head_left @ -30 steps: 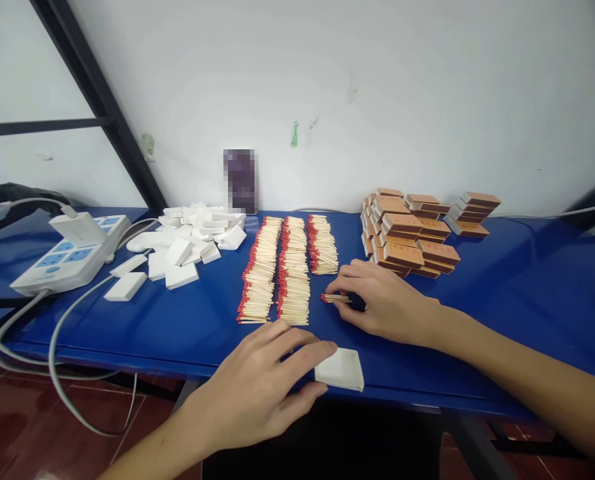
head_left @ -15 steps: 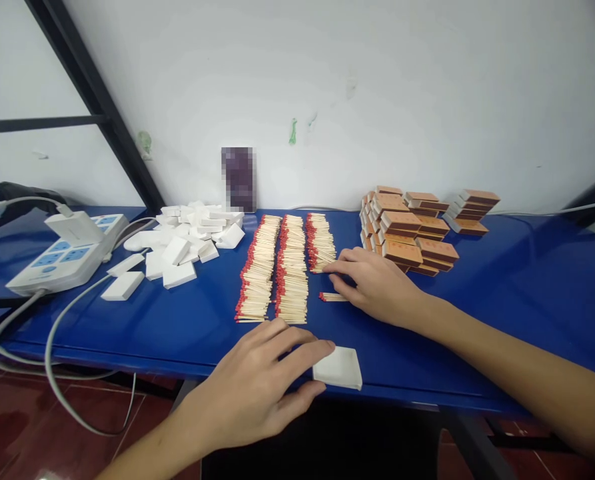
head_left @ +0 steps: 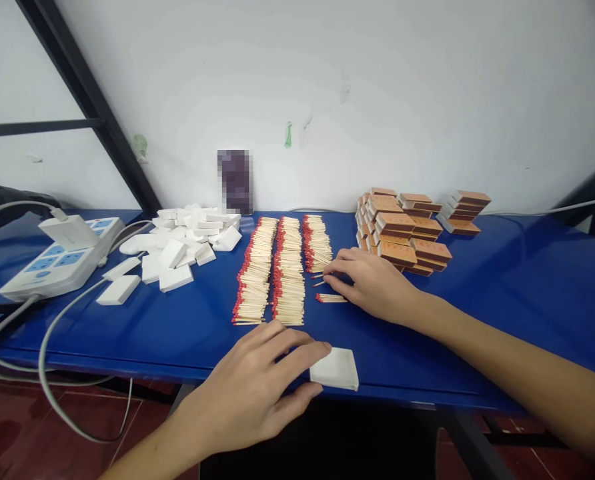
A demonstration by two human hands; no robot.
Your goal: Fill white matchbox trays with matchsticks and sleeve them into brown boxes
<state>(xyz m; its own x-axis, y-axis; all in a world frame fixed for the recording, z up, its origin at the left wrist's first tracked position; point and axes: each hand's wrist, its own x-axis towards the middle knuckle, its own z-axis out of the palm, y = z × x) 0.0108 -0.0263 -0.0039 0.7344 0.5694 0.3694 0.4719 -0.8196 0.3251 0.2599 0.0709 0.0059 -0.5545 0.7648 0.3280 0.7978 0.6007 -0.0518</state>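
My left hand (head_left: 262,380) grips the left end of a small white matchbox tray (head_left: 335,369) between thumb and fingers at the table's front edge. The tray's open side faces up and no matches show inside. My right hand (head_left: 370,283) pinches a match (head_left: 319,285) at the near end of the shortest row of matches (head_left: 317,243). Just below those fingertips lies a small bunch of matches (head_left: 331,298), partly hidden by the hand. Two longer rows, a middle row (head_left: 289,273) and a left row (head_left: 255,273), have red heads to the left.
White trays (head_left: 182,240) lie heaped at the back left, beside a power strip (head_left: 62,257) with cables. Brown matchbox sleeves (head_left: 397,230) are stacked at the back right, with a smaller stack (head_left: 462,212) beyond. A pixelated upright object (head_left: 235,181) leans on the wall.
My right fingertips have drawn a match slightly down, away from the short row. My left hand keeps its hold on the tray. The whole view has shifted slightly.
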